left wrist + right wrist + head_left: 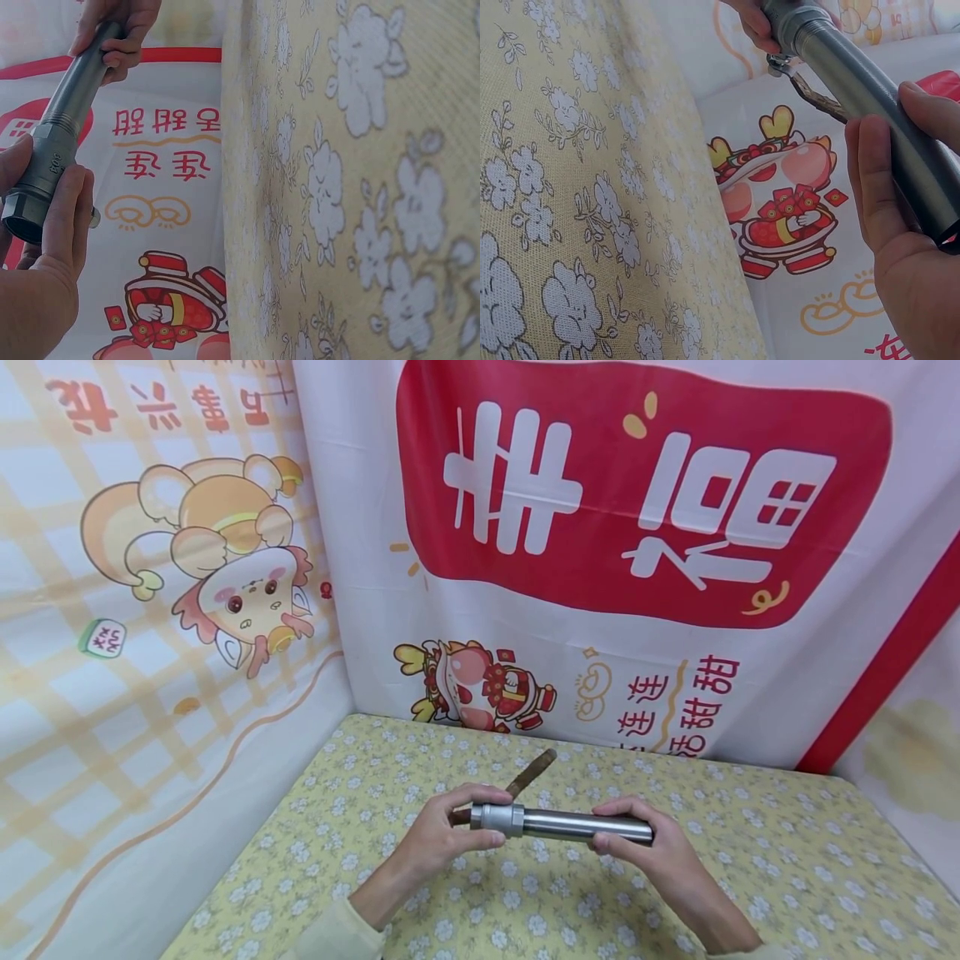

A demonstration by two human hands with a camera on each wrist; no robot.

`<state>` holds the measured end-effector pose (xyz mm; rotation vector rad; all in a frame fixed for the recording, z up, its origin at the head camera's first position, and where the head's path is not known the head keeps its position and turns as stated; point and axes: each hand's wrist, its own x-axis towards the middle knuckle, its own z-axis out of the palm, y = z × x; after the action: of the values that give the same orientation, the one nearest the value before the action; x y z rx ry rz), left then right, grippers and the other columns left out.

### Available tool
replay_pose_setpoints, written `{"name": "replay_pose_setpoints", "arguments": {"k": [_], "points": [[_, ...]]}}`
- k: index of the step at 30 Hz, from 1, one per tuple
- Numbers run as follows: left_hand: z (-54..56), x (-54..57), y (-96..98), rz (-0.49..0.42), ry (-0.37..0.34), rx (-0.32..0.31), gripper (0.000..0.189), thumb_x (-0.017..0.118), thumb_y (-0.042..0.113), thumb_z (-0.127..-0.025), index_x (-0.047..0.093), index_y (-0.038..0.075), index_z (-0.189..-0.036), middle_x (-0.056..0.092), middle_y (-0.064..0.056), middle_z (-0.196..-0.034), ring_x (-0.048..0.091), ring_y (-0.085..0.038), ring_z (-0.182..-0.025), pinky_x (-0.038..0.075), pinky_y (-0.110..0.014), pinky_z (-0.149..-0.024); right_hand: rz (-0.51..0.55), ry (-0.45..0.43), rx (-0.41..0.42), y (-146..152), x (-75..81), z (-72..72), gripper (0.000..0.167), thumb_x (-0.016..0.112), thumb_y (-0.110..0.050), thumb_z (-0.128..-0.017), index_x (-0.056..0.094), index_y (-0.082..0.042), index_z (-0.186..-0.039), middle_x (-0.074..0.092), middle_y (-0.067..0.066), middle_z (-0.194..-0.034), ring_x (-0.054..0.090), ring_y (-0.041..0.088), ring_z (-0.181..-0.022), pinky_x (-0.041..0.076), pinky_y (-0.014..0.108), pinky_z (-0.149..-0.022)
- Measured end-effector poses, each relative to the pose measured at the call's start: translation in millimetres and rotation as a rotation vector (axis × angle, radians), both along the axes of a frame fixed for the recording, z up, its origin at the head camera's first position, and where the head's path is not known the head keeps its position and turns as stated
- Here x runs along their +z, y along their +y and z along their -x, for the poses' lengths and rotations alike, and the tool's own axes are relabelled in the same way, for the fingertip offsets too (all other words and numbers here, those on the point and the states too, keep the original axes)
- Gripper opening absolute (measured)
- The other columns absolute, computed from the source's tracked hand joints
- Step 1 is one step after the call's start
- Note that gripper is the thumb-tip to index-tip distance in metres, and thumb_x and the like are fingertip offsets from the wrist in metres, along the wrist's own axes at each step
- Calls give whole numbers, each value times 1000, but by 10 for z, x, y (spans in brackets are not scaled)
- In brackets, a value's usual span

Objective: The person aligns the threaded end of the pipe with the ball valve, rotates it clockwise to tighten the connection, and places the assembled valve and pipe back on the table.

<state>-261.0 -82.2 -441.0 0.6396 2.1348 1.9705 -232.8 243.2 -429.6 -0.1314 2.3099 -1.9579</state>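
Note:
A steel ball valve with hexagonal ends sits on the left end of a shiny metal pipe, held above the table roughly level. My left hand grips the valve between thumb and fingers. Around the pipe's far right part, my right hand has its thumb and fingers. A worn brown lever handle sticks out from the valve, away from me. In the left wrist view, threads show where pipe meets valve, and the valve's open end faces the camera.
The table has a yellow cloth with white flowers. A printed white and red curtain hangs at its back edge. On the left stands a sheet with a checked cartoon print.

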Motion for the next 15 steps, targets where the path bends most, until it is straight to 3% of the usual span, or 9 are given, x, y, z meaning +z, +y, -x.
{"name": "replay_pose_setpoints", "arguments": {"k": [9,15], "points": [[-10,12,5,-2,-19,-5,46,87,15,-93,75,15,-137,65,-7,-150,62,-26,-121,56,-42,-99,-18,2,-10,-9,-6,2,47,84,-21,-97,67,0,-135,63,8,-131,71,20,-106,63,37,-94],[-10,12,-2,0,-15,-10,47,87,15,-93,75,14,-138,65,-7,-151,63,-27,-121,56,-43,-100,-19,44,67,25,-1,-21,49,84,-13,-96,64,-2,-139,64,9,-135,70,21,-109,62,34,-89]]}}
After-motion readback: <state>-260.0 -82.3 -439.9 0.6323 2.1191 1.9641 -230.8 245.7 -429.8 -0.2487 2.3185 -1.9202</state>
